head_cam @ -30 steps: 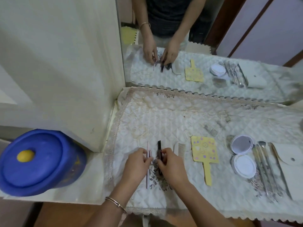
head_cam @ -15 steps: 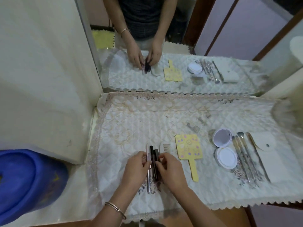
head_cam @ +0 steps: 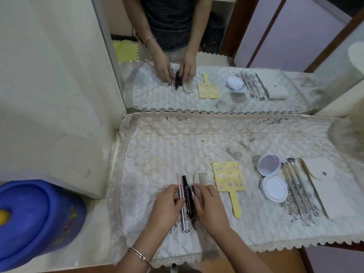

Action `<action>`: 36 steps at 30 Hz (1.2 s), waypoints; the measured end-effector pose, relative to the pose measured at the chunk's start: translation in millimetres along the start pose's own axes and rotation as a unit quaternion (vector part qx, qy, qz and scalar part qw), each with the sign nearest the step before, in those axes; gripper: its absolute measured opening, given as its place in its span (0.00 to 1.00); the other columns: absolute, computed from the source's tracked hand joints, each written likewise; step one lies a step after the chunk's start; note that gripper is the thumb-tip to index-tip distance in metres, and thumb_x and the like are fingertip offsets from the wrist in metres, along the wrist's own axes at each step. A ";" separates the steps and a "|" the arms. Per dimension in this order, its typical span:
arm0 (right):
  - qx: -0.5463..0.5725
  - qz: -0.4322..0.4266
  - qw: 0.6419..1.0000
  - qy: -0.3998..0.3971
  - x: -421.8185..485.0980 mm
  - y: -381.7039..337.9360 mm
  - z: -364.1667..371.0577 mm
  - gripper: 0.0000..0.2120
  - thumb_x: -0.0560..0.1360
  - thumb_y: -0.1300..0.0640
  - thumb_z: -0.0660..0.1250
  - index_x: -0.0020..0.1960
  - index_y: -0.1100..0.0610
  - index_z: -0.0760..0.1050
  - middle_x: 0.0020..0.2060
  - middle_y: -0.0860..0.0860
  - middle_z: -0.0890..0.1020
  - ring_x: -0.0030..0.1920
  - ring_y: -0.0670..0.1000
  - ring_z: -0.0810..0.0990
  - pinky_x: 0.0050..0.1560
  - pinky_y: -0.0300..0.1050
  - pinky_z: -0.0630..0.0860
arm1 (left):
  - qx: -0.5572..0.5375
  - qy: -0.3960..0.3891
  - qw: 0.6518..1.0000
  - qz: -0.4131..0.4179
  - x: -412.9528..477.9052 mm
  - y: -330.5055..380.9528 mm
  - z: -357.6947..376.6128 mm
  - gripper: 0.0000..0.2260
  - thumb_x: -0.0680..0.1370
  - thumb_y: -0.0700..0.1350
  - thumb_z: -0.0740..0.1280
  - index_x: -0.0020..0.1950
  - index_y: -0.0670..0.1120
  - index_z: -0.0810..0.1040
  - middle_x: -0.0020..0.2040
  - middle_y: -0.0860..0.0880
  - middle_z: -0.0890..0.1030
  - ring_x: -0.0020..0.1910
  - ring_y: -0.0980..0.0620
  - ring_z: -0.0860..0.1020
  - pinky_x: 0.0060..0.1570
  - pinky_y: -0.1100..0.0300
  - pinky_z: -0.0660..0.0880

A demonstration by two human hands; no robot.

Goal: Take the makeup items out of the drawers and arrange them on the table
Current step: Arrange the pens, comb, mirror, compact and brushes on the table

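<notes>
Several slim makeup sticks lie side by side on the quilted white cloth (head_cam: 197, 144) near the table's front: a thin pink stick (head_cam: 177, 179), a silver pencil (head_cam: 183, 219), a black liner pen (head_cam: 185, 183) and a dark tube (head_cam: 191, 194). My left hand (head_cam: 167, 207) pinches the silver pencil from the left. My right hand (head_cam: 209, 207) grips the dark tube from the right with curled fingertips. The lower ends of the dark items are hidden under my right hand.
Right of my hands lie a white comb (head_cam: 201, 177), a yellow hand mirror (head_cam: 228, 177), an open white compact (head_cam: 273, 189), several silver brushes (head_cam: 295, 191) and a white pouch (head_cam: 323, 180). A wall mirror (head_cam: 216, 56) stands behind. A blue bin (head_cam: 35, 219) sits at the left.
The black pen and dark tube have been drawn in close beside the silver pencil, and my two hands have come closer together. The camera view has shifted right.
</notes>
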State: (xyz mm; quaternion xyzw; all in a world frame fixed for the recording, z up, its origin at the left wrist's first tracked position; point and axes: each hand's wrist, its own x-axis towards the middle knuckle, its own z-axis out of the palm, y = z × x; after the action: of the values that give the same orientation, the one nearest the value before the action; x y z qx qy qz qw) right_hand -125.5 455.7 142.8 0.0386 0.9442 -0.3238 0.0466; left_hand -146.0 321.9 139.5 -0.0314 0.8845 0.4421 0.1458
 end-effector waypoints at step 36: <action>-0.173 -0.035 0.984 0.005 -22.3 87.1 -26.2 0.29 0.79 0.44 0.40 0.62 0.55 0.74 0.61 0.56 0.78 0.65 0.52 0.65 0.63 0.47 0.61 | 0.366 -0.005 0.912 0.185 -14.3 -9.0 53.7 0.24 0.78 0.59 0.43 0.65 0.50 0.67 0.66 0.51 0.75 0.74 0.55 0.46 0.69 0.56 0.45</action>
State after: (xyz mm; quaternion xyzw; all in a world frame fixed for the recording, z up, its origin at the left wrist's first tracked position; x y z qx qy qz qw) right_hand -96.1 539.5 113.0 -0.0011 0.9869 -0.1572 0.0370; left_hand -118.3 357.9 106.2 0.1906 0.9736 0.1065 0.0670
